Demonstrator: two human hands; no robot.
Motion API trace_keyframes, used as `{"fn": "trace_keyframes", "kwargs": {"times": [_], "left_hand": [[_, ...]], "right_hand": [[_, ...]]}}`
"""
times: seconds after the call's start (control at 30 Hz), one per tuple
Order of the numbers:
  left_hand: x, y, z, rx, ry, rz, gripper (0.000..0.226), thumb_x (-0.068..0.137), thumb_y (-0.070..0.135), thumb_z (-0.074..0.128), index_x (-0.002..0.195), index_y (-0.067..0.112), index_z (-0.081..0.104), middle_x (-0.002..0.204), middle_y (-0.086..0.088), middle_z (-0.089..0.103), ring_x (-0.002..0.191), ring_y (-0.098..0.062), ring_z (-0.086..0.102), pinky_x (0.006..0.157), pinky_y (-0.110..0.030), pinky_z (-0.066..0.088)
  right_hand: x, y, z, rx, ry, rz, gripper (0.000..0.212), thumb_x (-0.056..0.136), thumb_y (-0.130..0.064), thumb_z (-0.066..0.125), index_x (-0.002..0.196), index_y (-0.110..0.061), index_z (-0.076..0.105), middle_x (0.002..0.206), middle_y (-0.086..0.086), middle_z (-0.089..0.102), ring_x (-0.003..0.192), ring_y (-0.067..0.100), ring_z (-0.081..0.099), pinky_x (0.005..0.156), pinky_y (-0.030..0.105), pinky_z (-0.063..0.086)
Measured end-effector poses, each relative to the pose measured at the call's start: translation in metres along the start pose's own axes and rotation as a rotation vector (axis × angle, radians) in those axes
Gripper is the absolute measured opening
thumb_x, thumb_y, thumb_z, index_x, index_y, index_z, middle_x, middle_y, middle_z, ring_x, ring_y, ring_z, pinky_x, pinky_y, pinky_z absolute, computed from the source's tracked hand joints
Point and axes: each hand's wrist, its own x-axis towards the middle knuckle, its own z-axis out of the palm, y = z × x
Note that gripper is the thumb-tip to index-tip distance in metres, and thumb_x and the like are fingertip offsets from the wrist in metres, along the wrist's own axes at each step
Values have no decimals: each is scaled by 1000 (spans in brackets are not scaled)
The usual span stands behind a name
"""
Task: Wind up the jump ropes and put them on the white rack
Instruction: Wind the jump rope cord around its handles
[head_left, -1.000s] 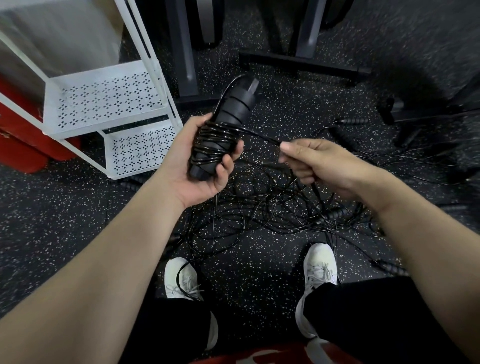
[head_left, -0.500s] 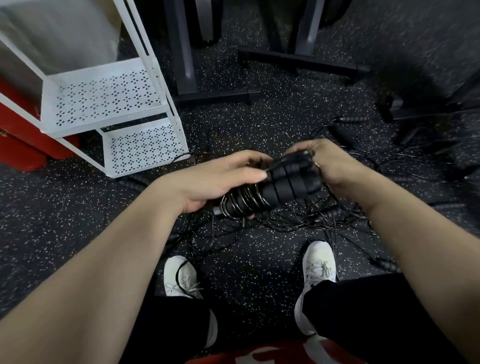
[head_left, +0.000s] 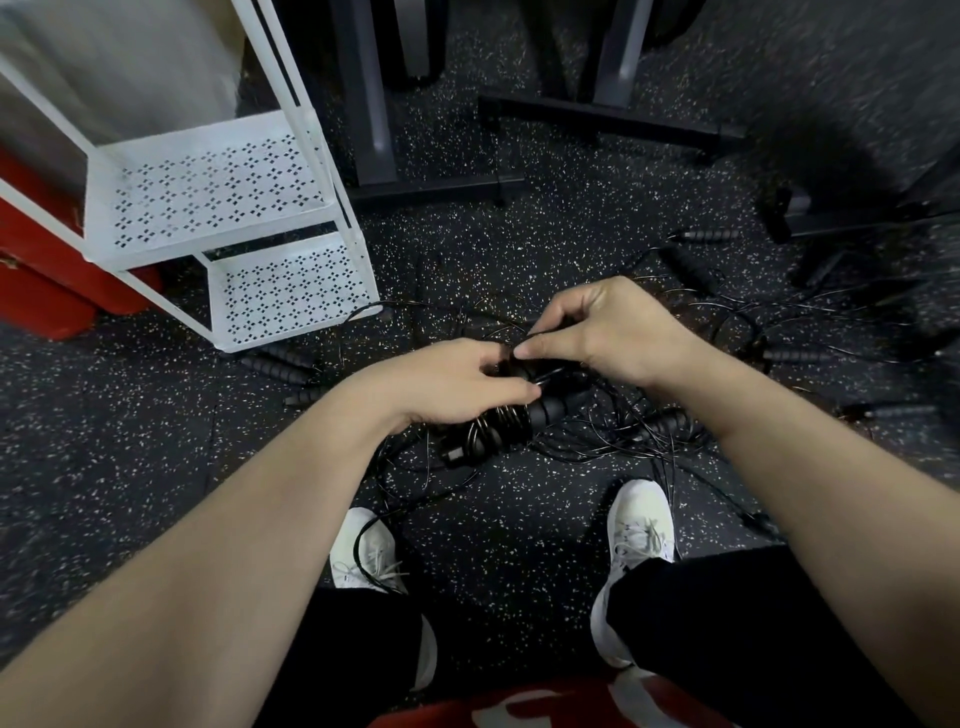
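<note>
My left hand (head_left: 452, 384) grips a pair of black ribbed jump rope handles (head_left: 511, 423) with thin black cord wound round them, lying roughly level. My right hand (head_left: 608, 332) sits over the handles' far end, thumb and fingers pinching the cord against them. Beneath both hands a tangle of loose black ropes (head_left: 623, 436) spreads over the speckled floor. The white rack (head_left: 218, 192) with perforated shelves stands at the upper left; both visible shelves hold nothing.
Loose black handles lie beside the rack's foot (head_left: 283, 364) and at the right (head_left: 795, 356). Dark metal equipment legs (head_left: 602, 117) stand behind. A red object (head_left: 47, 280) sits left of the rack. My white shoes (head_left: 641, 525) are below the tangle.
The wound handles came down from upright near the rack to level in front of me. My right hand moved in from pulling the cord and now pinches it against the handles.
</note>
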Motion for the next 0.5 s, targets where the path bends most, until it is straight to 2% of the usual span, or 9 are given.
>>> {"fn": "trace_keyframes", "kwargs": {"times": [0.07, 0.13, 0.2, 0.27, 0.3, 0.33, 0.4, 0.47, 0.5], "left_hand": [[3, -1, 1, -79, 54, -33, 27, 97, 53, 60, 114, 34, 68, 95, 11, 73, 83, -10, 67, 71, -28, 53], [6, -2, 2, -141, 87, -59, 28, 98, 52, 57, 113, 31, 65, 84, 6, 68, 67, -16, 59, 53, -28, 41], [8, -2, 3, -191, 116, -69, 29, 100, 49, 55, 120, 29, 62, 87, 2, 70, 67, -18, 60, 53, -27, 41], [8, -2, 3, -265, 167, -94, 26, 103, 43, 50, 123, 29, 59, 88, 0, 70, 65, -17, 62, 49, -22, 42], [7, 0, 3, -310, 202, -111, 25, 104, 41, 48, 124, 28, 58, 86, 0, 69, 59, -14, 61, 44, -20, 40], [6, 1, 2, -350, 237, -123, 26, 105, 40, 46, 124, 26, 57, 86, -1, 69, 55, -12, 62, 42, -19, 41], [7, 1, -1, -413, 286, -134, 28, 105, 43, 46, 120, 22, 57, 95, -5, 72, 65, -16, 69, 55, -27, 53], [6, 1, -3, -532, 334, -151, 25, 105, 44, 48, 112, 22, 59, 104, -9, 73, 82, -27, 73, 72, -39, 61], [5, 2, -4, -595, 353, -164, 24, 104, 43, 49, 109, 22, 59, 105, -11, 73, 85, -32, 73, 75, -43, 62]], "right_hand": [[1, 1, 4, 1, 12, -28, 9, 79, -23, 86, 76, -19, 78, 68, -10, 73, 58, 0, 60, 59, 16, 50], [2, 4, 7, -18, 23, -67, 4, 83, -23, 83, 81, -21, 79, 68, -16, 72, 58, -5, 59, 60, 12, 46], [1, 4, 7, -65, 13, -97, 4, 87, -24, 79, 91, -24, 80, 70, -23, 71, 62, -9, 60, 62, 7, 43], [-1, 2, 7, -101, -24, -120, 16, 94, -27, 71, 109, -28, 77, 85, -25, 73, 72, -10, 64, 68, 6, 43], [-2, 1, 8, -96, -41, -117, 21, 98, -28, 66, 117, -30, 74, 88, -22, 73, 69, -8, 63, 66, 6, 44], [-3, 0, 8, -84, -44, -108, 23, 101, -29, 61, 121, -31, 71, 81, -21, 72, 59, -5, 59, 58, 8, 42], [-2, 0, 9, -77, 0, -72, 22, 105, -32, 53, 120, -28, 68, 62, -17, 62, 45, -2, 46, 46, 10, 34], [0, 0, 7, -88, 46, -13, 25, 106, -38, 48, 111, -26, 69, 62, -4, 53, 42, 0, 38, 42, 15, 31], [0, -1, 6, -67, 50, 7, 28, 106, -41, 47, 104, -27, 70, 66, 4, 49, 42, 3, 35, 41, 17, 30]]}}
